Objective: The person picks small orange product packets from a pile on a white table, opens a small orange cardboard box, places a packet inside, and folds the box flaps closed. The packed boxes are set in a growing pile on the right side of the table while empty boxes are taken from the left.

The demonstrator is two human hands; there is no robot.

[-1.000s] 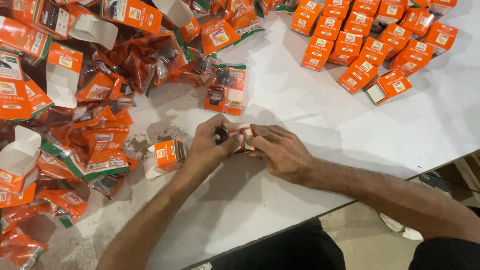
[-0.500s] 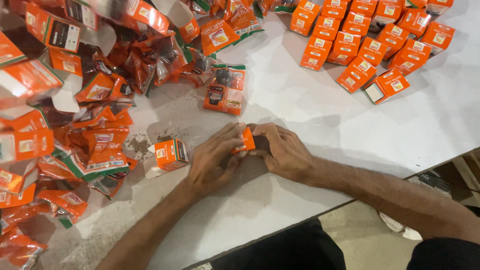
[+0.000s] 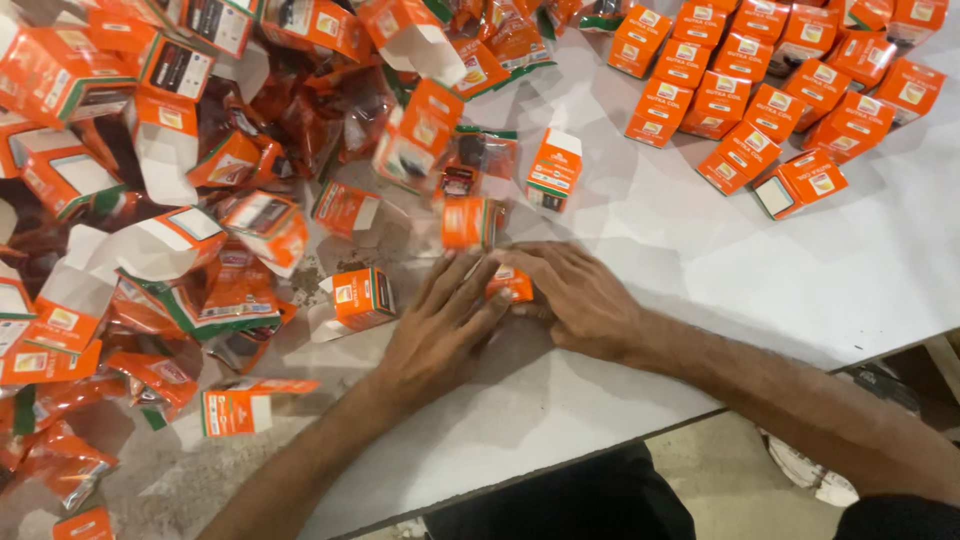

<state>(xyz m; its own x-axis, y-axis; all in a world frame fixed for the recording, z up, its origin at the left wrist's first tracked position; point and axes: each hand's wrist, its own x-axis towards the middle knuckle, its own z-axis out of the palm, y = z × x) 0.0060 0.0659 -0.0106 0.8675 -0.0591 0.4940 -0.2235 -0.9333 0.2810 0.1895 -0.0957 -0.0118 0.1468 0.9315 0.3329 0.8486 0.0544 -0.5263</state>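
Both my hands meet near the front middle of the white table (image 3: pixel 700 260). Between them sits a small orange box (image 3: pixel 511 285), pressed from both sides. My left hand (image 3: pixel 440 325) lies flat with its fingers against the box's left side. My right hand (image 3: pixel 575 295) covers the box's right side, its fingers curled over the top. Most of the box is hidden by the fingers. An open orange box (image 3: pixel 362 298) lies just left of my left hand, and another orange box (image 3: pixel 468 222) stands right behind my fingertips.
A big heap of open orange cartons and orange foil pouches (image 3: pixel 180 200) fills the left side. Rows of closed orange boxes (image 3: pixel 780 90) lie at the back right, one separate box (image 3: pixel 555 170) nearer. The table's front edge (image 3: pixel 640 420) runs diagonally below my arms.
The hands have stayed together on the small box; a dark item seen between the fingers earlier is no longer visible, and the box now looks closed. The view has shifted slightly.
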